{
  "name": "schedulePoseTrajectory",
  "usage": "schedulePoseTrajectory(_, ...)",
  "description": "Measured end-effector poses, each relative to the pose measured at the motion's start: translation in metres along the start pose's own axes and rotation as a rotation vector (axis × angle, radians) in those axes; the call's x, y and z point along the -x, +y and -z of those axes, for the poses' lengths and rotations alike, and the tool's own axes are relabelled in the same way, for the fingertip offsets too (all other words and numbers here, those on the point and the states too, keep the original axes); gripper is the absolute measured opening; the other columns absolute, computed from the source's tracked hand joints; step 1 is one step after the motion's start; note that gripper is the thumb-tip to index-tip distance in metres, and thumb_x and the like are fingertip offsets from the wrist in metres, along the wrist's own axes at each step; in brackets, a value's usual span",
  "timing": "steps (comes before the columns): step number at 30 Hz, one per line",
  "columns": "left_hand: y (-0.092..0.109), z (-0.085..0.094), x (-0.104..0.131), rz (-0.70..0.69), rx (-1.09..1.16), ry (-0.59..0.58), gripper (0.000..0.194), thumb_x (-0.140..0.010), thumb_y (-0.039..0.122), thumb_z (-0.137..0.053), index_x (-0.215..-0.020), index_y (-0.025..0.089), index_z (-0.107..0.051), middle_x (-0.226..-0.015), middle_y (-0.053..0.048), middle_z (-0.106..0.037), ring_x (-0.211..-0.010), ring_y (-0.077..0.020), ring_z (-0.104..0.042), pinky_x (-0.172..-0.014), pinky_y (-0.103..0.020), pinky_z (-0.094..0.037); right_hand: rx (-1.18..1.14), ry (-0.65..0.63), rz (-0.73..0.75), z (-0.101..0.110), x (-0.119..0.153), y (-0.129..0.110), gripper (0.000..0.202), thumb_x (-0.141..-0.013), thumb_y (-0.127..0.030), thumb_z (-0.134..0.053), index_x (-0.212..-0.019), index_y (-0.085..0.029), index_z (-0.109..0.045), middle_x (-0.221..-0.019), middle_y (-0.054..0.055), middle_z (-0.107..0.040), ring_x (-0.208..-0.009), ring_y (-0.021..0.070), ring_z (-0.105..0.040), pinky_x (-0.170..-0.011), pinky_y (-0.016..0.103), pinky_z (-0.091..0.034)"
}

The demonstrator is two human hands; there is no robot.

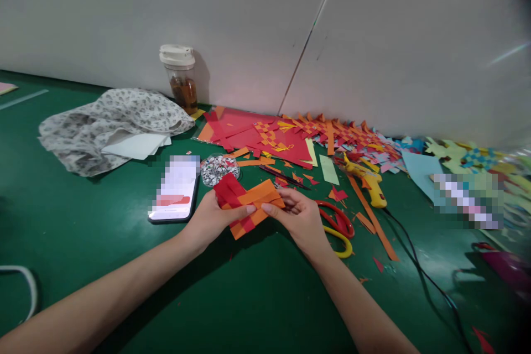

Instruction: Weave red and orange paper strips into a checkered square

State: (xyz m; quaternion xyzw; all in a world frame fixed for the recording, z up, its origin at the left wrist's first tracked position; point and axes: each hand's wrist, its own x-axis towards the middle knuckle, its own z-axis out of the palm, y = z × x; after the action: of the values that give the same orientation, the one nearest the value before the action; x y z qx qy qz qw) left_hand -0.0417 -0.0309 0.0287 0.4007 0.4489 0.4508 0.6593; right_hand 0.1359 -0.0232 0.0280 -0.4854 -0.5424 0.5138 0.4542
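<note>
Both hands hold a woven piece of red and orange paper strips (248, 211) in the air above the table. My left hand (215, 213) pinches its left side, the thumb lying across the front. On the right side, my right hand (301, 213) grips it with the thumb pressed on the orange part and the other fingers partly hidden behind. Scissors with red and yellow handles (342, 227) lie just beyond my right wrist. A round container of googly eyes (219, 170) stands behind my left hand.
A lit phone (174, 188) lies to the left. A cup with a white lid (181, 80) stands against the wall near a patterned cloth (103, 133). Right of centre are a yellow glue gun (369, 180) with a black cord, paper scraps, and woven paper fish (348, 135).
</note>
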Motion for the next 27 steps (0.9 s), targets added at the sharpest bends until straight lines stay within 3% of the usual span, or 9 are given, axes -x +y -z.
schedulePoseTrajectory(6, 0.0038, -0.0015, 0.0007, -0.003, -0.011, 0.024, 0.035, -0.063, 0.025, -0.076, -0.094, 0.015, -0.063, -0.1, -0.009, -0.071, -0.094, -0.0247, -0.065, -0.083, -0.035, -0.051, 0.037, 0.053, -0.013, 0.0006, 0.0008, 0.0002, 0.035, -0.06, -0.034, -0.077, -0.087, -0.019, -0.062, -0.081, 0.005, -0.072, -0.079, 0.0234, -0.069, -0.073, 0.035, -0.055)
schedulePoseTrajectory(17, 0.0042, -0.002, 0.0005, -0.002, -0.193, 0.092, 0.021, -0.062, 0.025, -0.076, -0.077, 0.016, -0.065, -0.082, -0.005, -0.073, -0.077, -0.0218, -0.067, -0.07, -0.032, -0.053, 0.043, -0.018, 0.002, 0.0021, -0.0002, -0.0044, 0.04, -0.061, -0.028, -0.077, -0.095, -0.021, -0.057, -0.084, 0.003, -0.073, -0.08, 0.022, -0.07, -0.073, 0.033, -0.057)
schedulePoseTrajectory(27, 0.0011, 0.0002, 0.0009, -0.025, -0.23, 0.088, 0.022, -0.062, 0.028, -0.076, -0.077, 0.016, -0.064, -0.078, -0.004, -0.072, -0.073, -0.021, -0.067, -0.066, -0.031, -0.052, 0.064, -0.063, -0.002, 0.0028, 0.0001, -0.0039, 0.043, -0.062, -0.026, -0.077, -0.098, -0.023, -0.055, -0.084, 0.001, -0.073, -0.08, 0.0215, -0.069, -0.071, 0.031, -0.056)
